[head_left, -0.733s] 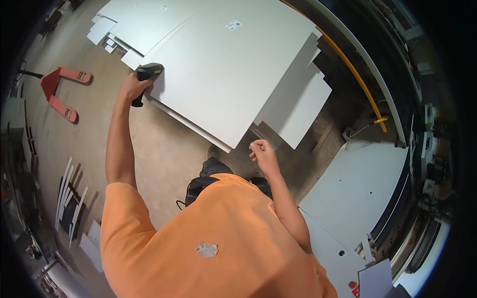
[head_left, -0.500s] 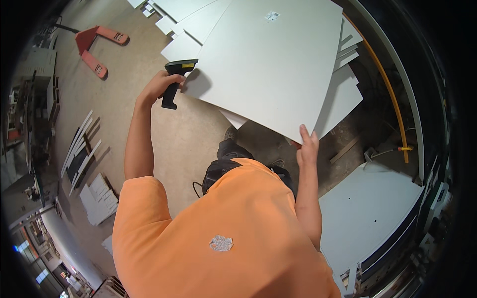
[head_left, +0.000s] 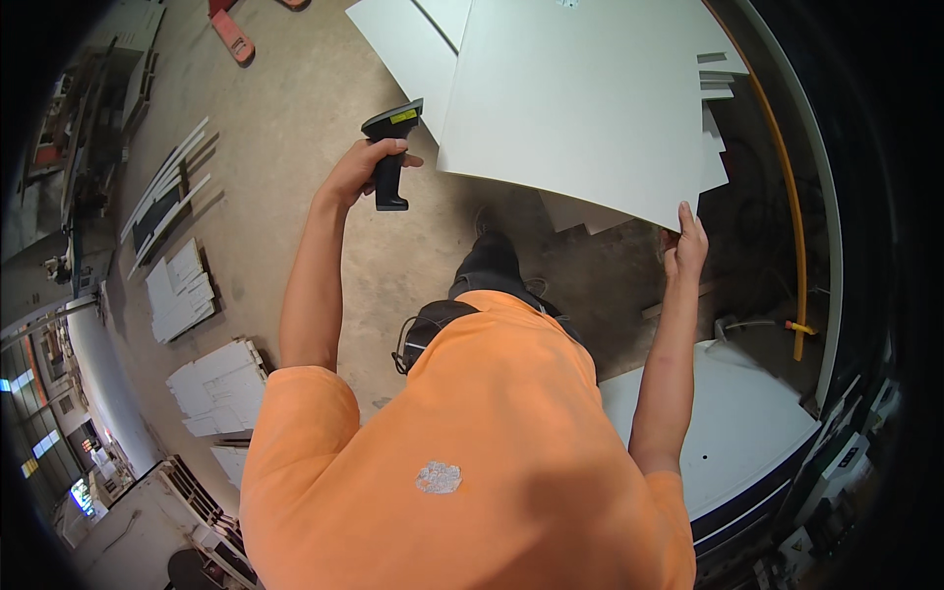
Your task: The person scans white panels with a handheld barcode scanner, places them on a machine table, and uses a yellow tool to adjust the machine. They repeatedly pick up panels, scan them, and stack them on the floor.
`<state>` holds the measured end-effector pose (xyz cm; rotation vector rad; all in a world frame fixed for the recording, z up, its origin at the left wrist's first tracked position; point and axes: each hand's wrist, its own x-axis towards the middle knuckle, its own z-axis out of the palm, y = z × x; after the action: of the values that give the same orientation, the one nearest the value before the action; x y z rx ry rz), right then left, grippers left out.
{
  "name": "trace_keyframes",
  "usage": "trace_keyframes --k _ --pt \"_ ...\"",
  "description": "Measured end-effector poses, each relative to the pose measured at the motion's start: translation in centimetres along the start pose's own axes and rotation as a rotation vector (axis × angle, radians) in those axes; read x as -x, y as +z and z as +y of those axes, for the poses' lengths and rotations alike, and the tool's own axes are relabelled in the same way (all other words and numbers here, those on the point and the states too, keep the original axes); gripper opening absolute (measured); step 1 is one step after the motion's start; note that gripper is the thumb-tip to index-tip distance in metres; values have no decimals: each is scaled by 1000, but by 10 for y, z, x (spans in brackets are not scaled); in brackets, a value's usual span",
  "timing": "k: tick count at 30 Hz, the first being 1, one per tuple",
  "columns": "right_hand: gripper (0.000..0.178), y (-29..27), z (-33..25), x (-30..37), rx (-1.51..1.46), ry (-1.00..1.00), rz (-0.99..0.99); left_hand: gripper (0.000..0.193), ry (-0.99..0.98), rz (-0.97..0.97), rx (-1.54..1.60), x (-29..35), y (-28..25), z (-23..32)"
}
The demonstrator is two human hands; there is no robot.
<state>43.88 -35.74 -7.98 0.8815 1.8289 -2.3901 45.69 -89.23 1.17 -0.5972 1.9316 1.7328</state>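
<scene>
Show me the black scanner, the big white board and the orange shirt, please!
Black scanner [head_left: 390, 181]: head view, on its handle.
Big white board [head_left: 580, 108]: head view, on the middle of its visible flat face.
Orange shirt [head_left: 472, 428]: head view, on the cloth of its front.

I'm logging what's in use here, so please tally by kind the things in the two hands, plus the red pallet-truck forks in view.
Pistol-grip barcode scanner, in the left hand: 1
Large white panel, in the right hand: 1
Red pallet-truck forks, cut off by the upper edge: 2
Total: 4
</scene>
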Motion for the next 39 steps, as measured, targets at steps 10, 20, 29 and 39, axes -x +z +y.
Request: trace_keyframes --k 10,20,29,39 --pt "27 65 25 75 -495 269 4 39 143 -346 -65 -2 179 9" --pt "40 -76 -15 57 -280 123 225 33 483 -586 -732 -25 227 124" --pt "41 -107 -12 70 -215 216 284 26 380 -339 -815 -56 179 152" --pt "40 -113 -2 68 -212 248 358 21 259 -292 -808 -72 189 193"
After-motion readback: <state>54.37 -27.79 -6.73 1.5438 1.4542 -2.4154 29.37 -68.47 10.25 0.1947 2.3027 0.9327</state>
